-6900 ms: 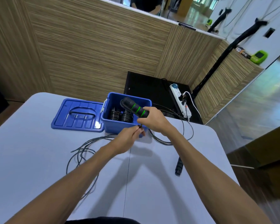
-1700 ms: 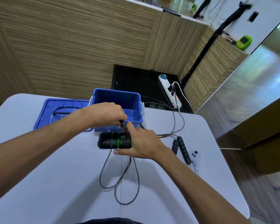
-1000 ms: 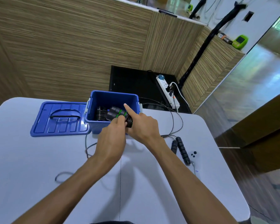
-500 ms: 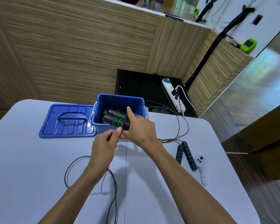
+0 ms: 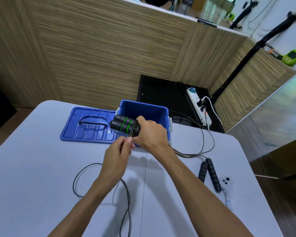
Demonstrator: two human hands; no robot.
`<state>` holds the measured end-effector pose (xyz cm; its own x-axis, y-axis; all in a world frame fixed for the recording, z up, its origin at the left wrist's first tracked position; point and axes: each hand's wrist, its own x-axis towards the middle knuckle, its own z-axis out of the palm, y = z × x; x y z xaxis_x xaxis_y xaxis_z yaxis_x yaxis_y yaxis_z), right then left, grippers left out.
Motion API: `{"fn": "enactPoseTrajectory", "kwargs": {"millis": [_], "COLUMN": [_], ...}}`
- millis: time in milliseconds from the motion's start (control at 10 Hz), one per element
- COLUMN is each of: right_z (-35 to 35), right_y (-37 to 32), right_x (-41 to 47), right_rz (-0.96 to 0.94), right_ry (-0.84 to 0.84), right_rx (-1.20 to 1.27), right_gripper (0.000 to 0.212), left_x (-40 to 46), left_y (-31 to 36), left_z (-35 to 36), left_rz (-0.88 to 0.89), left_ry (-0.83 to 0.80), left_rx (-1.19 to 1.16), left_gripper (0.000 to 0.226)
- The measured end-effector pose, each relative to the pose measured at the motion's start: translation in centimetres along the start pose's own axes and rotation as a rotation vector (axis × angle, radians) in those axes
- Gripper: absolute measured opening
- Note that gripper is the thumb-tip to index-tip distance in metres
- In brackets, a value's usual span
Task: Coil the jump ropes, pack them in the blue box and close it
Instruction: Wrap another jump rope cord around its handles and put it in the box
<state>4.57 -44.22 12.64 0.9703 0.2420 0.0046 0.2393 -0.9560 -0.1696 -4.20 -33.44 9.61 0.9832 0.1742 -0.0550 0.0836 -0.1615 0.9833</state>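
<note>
My right hand [image 5: 149,132] grips the two black handles with green rings [image 5: 122,124] of a jump rope, held side by side in front of the open blue box [image 5: 159,111]. Turns of thin black rope are wound around the handles beside my fingers. My left hand [image 5: 117,157] pinches the rope just below the handles. The loose rope [image 5: 126,202] trails in a loop over the white table [image 5: 32,185] toward me. A second jump rope with black foam handles [image 5: 210,175] lies to the right, its cord [image 5: 205,144] looping behind the box.
The blue lid [image 5: 89,125] lies flat to the left of the box. A small white remote [image 5: 226,187] lies by the foam handles near the table's right edge. Behind the table, a black cabinet holds a white power strip [image 5: 199,106].
My left hand has swung from the table back up to the handles, laying on more rope. The loose loop on the table is shorter than before.
</note>
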Motion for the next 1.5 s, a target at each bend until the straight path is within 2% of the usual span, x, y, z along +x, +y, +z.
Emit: {"fn": "enactPoseTrajectory", "kwargs": {"millis": [300,400,700,800,900,1000,1100,1300,1400,1500], "right_z": [1.5,1.8,1.9,1.8,2.0,2.0,1.2,-1.2,-1.3,-0.2], "right_y": [-1.7,-2.1,-3.7,-3.9,-4.1,-4.1,-4.5,-6.1,-6.2,-6.0], "right_x": [0.6,0.8,1.0,0.9,0.6,0.5,0.1,-0.1,0.0,0.1], "right_rz": [-0.003,-0.024,-0.135,-0.202,-0.292,-0.316,-0.385,-0.538,-0.616,-0.663], "right_ry": [-0.038,-0.044,-0.09,-0.128,-0.184,-0.195,-0.215,-0.209,-0.179,-0.137], "right_rx": [0.074,0.073,0.133,0.184,0.229,0.27,0.315,0.329,0.233,0.071], "right_gripper": [0.043,0.039,0.042,0.043,0.048,0.046,0.049,0.051,0.052,0.045], "left_x": [0.0,0.1,0.1,0.5,1.5,2.3,3.5,7.6,7.6,9.2], "left_y": [-0.3,-0.6,-3.4,-5.0,-6.9,-6.9,-6.5,-9.7,-4.8,-2.9], "left_z": [-1.6,-2.3,-4.8,-5.9,-8.0,-8.9,-9.7,-14.9,-15.2,-15.2], "left_rz": [0.037,0.053,0.042,0.094,0.186,0.229,0.164,0.046,0.203,0.503], "left_ry": [0.121,0.114,0.013,-0.009,-0.024,-0.03,-0.044,-0.199,-0.32,-0.451], "left_rx": [0.191,0.221,0.089,0.16,0.412,0.553,0.501,0.856,0.838,0.897], "left_gripper": [0.033,0.033,0.034,0.039,0.039,0.036,0.015,0.05,0.045,0.044]}}
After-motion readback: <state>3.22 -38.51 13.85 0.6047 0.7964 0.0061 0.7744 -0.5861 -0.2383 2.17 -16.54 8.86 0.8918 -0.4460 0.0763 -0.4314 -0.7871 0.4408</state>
